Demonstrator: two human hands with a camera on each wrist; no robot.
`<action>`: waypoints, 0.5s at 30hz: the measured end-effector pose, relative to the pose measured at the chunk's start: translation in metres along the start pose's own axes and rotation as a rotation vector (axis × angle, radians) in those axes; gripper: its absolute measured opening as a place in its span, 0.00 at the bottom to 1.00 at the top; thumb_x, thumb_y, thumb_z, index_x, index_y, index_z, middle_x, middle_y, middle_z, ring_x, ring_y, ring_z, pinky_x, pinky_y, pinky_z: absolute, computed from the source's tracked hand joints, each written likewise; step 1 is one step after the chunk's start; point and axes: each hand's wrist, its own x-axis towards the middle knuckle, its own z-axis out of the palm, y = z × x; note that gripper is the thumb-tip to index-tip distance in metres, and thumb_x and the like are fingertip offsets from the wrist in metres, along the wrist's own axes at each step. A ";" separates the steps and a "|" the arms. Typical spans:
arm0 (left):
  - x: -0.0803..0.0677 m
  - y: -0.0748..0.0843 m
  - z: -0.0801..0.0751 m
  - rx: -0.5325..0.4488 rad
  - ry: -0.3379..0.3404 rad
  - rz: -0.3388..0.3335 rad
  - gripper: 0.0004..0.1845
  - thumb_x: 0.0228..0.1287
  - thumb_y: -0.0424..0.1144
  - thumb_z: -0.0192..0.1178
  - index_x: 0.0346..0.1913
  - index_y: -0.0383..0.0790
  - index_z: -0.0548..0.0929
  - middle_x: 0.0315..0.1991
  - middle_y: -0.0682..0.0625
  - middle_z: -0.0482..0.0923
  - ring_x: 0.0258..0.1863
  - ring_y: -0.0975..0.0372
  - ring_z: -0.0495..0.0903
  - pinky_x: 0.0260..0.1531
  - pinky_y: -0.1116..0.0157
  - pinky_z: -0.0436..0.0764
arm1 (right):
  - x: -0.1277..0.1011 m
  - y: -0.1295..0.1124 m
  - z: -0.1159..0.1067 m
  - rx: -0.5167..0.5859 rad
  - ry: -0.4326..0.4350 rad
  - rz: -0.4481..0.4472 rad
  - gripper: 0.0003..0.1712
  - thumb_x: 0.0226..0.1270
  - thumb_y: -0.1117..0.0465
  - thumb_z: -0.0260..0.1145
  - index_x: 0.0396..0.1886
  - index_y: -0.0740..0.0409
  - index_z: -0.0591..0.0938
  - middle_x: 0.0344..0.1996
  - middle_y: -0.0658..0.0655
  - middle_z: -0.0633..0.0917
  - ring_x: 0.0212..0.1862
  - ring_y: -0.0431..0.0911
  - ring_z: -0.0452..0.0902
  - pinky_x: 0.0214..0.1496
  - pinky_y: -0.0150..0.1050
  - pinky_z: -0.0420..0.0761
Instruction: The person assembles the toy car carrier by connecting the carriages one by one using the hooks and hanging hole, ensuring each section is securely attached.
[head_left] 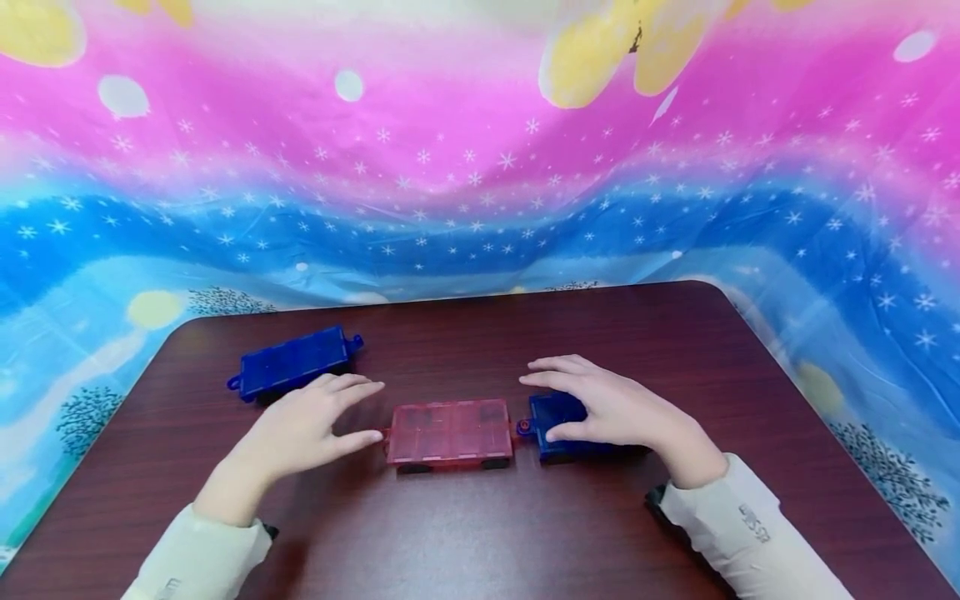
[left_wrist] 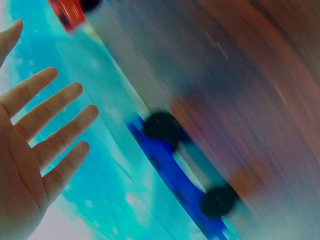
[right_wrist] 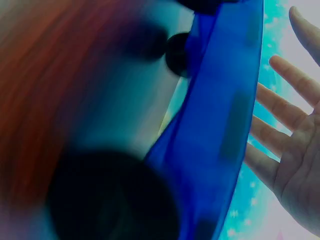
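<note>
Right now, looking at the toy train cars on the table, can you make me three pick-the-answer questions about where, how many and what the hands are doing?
1. Where is the pink car?
A. between the two hands
B. at the table's far edge
C. on the cloth

2. How many blue cars show?
A. one
B. two
C. four

3. How is the left hand?
A. a fist
B. fingers spread, holding nothing
C. lifting a car

Answers: 1 A, it sits between the left hand and the right hand. 2 B, one far blue car and one blue car under the right hand. 3 B, the wrist view shows straight fingers.
</note>
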 end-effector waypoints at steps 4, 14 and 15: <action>-0.004 -0.027 -0.005 -0.006 -0.002 -0.041 0.34 0.55 0.62 0.59 0.61 0.47 0.74 0.58 0.44 0.73 0.59 0.48 0.71 0.53 0.47 0.73 | 0.015 -0.007 0.004 0.043 -0.019 -0.001 0.39 0.55 0.42 0.67 0.67 0.34 0.64 0.67 0.45 0.63 0.68 0.42 0.56 0.61 0.46 0.71; -0.004 -0.087 -0.010 -0.077 -0.033 -0.178 0.38 0.58 0.60 0.57 0.66 0.41 0.66 0.63 0.37 0.65 0.61 0.42 0.63 0.54 0.39 0.66 | 0.048 -0.022 0.018 0.143 -0.106 -0.027 0.40 0.56 0.41 0.66 0.68 0.37 0.62 0.67 0.43 0.64 0.67 0.39 0.57 0.65 0.43 0.67; -0.004 -0.092 -0.010 -0.088 -0.032 -0.189 0.38 0.58 0.59 0.58 0.66 0.40 0.65 0.63 0.36 0.65 0.61 0.42 0.63 0.54 0.39 0.66 | 0.050 -0.023 0.019 0.154 -0.118 -0.031 0.41 0.56 0.41 0.66 0.68 0.37 0.62 0.67 0.43 0.64 0.67 0.40 0.57 0.65 0.43 0.67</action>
